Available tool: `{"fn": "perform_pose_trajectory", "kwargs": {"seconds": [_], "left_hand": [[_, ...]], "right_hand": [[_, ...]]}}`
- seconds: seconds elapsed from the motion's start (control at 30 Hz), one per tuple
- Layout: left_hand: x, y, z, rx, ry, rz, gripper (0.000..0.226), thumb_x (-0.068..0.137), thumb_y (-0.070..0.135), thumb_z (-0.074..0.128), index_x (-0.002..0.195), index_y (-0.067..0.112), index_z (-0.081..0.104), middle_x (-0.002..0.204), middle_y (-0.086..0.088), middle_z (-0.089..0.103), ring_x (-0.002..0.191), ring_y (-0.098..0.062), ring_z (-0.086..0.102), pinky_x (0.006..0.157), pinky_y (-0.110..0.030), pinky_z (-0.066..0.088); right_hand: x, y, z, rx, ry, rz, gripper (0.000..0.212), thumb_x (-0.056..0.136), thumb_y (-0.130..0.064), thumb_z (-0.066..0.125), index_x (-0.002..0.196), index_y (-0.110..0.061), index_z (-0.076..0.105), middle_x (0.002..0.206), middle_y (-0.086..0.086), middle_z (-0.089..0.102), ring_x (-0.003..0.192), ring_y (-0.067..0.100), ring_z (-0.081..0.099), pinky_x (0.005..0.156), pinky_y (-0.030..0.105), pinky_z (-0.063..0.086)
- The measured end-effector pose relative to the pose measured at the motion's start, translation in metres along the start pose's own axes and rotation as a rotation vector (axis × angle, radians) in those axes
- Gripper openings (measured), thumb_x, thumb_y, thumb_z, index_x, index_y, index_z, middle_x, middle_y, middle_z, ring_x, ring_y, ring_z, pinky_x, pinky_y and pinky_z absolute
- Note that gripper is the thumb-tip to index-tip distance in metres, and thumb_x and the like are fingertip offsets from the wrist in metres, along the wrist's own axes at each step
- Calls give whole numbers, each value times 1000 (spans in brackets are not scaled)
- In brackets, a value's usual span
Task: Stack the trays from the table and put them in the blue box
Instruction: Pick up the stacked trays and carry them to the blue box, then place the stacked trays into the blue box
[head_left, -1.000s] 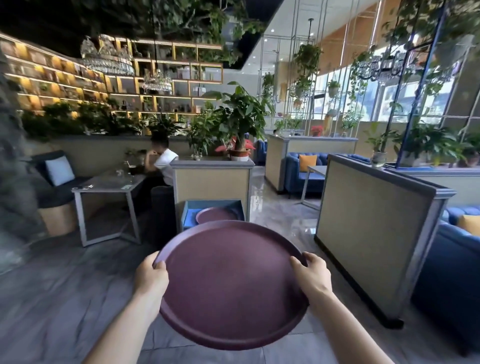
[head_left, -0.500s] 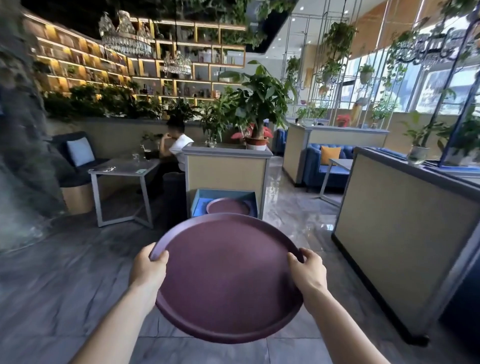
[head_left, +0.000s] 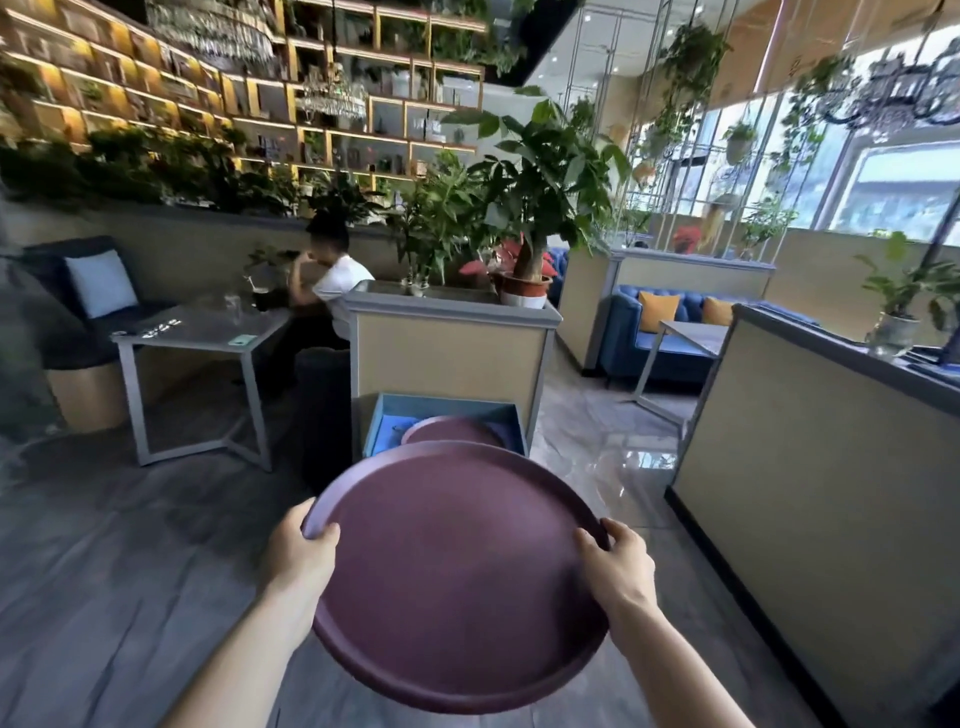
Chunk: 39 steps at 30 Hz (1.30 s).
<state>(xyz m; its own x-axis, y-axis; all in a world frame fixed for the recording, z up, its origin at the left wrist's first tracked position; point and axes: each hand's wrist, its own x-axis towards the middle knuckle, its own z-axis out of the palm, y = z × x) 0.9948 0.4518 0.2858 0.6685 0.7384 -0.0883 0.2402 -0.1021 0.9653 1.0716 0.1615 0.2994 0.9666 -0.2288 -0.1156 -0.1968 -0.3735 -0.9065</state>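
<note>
Closer now than a second ago, the blue box (head_left: 444, 423) fills more of the head view, and the wearer has come nearer to the partition behind it.

Both hands carry a round maroon tray (head_left: 457, 577) level above the grey stone floor (head_left: 104, 571). The left hand (head_left: 301, 558) wraps the rim on the left, thumb hooked over the edge and the other fingers hidden beneath. The right hand (head_left: 618, 569) clamps the rim on the right in the same way, thumb on top. The tray's far edge overlaps the near side of the box as seen from here, though it is held in the air and does not touch it.

That box sits open on the floor, against the foot of a tan partition (head_left: 449, 364) topped with potted plants (head_left: 524, 218). A second maroon tray (head_left: 452, 434) already lies inside it.

To the left stands a grey desk (head_left: 202, 338) with small items on it, and a seated person in a white shirt (head_left: 337, 280) is behind it. On the right a long tan divider (head_left: 810, 467) borders the walkway; between it and the box the floor is glossy. A blue sofa (head_left: 654, 332) with orange cushions lies farther back.
</note>
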Motion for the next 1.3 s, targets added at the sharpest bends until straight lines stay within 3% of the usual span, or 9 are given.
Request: {"fn": "perform_pose_trajectory", "kwargs": {"seconds": [0.47,0.8,1.03,1.3], "left_hand": [[190,-5,107,25,-28,-18,36,90,11,55,125,18,60,103,-5,68,85,-26,64,74,-34,50],[324,5,236,58,35,-70,46,90,10,60,135,16,52,117,-6,61,94,-25,55,84,-35,45],[393,-4,294,119,81,-110,45,88,14,61,132,21,54,119,-4,64,97,-27,59,91,-41,50],[471,-28,334,115,66,-170,56,75,24,76,127,29,56,121,0,67,103,-26,64,91,-43,51]], "right_hand": [[180,-28,110,-23,5,81,56,83,-33,65,135,-14,56,131,13,63,122,33,57,107,45,44],[373,-43,173,-88,-67,120,51,83,-34,64,130,-15,60,127,11,67,120,32,59,105,40,43],[466,-48,213,-174,-117,151,58,83,-31,67,136,-15,52,131,14,63,122,34,57,104,39,44],[534,-51,277,-276,-171,177,79,66,-38,84,134,-17,49,128,12,64,116,33,60,96,38,47]]}}
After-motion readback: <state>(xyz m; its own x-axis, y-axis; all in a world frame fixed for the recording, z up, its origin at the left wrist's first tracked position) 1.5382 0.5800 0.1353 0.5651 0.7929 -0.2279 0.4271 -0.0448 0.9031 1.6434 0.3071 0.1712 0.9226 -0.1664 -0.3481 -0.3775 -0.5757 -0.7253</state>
